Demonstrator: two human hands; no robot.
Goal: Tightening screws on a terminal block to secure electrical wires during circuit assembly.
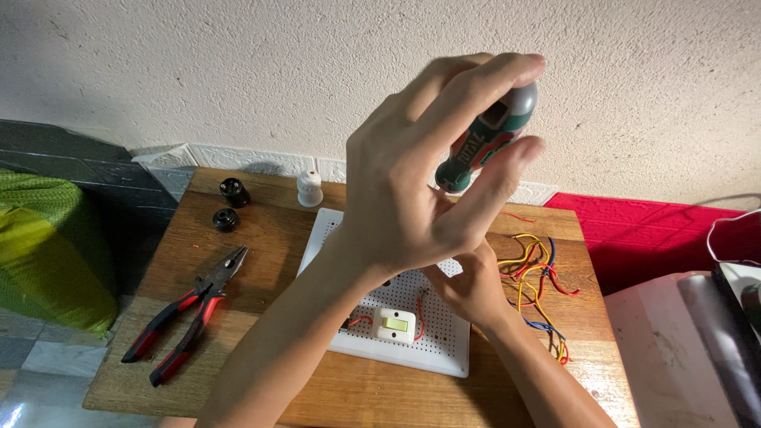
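Observation:
My left hand [420,190] is raised above a white perforated board [432,353] and grips the green, red and grey handle of a screwdriver [487,143] between fingers and thumb. The shaft is hidden behind that hand. My right hand [476,289] rests low on the board's right part, its fingers curled under my left palm; what they touch is hidden. A white switch with a pale green rocker [395,325] sits on the board, with red wire [420,317] beside it.
Red-and-black pliers [186,313] lie on the wooden table [261,380] at left. Two black round fittings [230,204] and a white fitting [309,189] stand at the back. Loose coloured wires [539,273] lie right. A green bag [47,254] is at left, a red mat [658,238] at right.

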